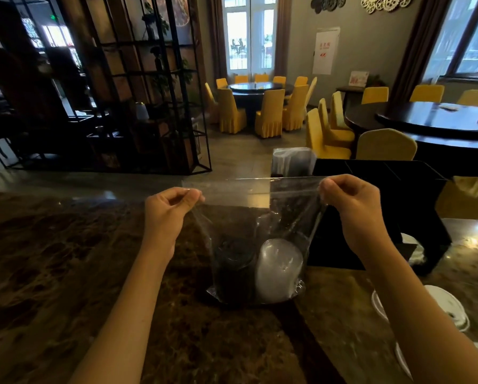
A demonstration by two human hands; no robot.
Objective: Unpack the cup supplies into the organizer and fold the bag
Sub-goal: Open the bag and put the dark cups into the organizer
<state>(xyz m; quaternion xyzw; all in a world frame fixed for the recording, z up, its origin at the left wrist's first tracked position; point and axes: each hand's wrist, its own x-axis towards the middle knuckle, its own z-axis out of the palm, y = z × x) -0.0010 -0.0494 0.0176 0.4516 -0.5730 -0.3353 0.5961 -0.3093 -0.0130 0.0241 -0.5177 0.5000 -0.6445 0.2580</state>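
Observation:
A clear plastic bag [248, 206] hangs upright over the dark marble counter, its bottom resting on the surface. My left hand [168, 214] pinches the bag's top left corner. My right hand [354, 209] pinches the top right corner, so the top edge is stretched taut between them. Inside the bag, at the bottom, a stack of black lids or cups [233, 270] stands beside a stack of translucent white lids [278, 270]. The black organizer [384, 195] with several compartments stands just behind and to the right of the bag.
Clear wrapped cups [293, 160] stick up at the organizer's left end. White lids [448, 309] lie on the counter at the lower right. The marble counter [66, 259] stretches to the left. Yellow chairs and round tables fill the room behind.

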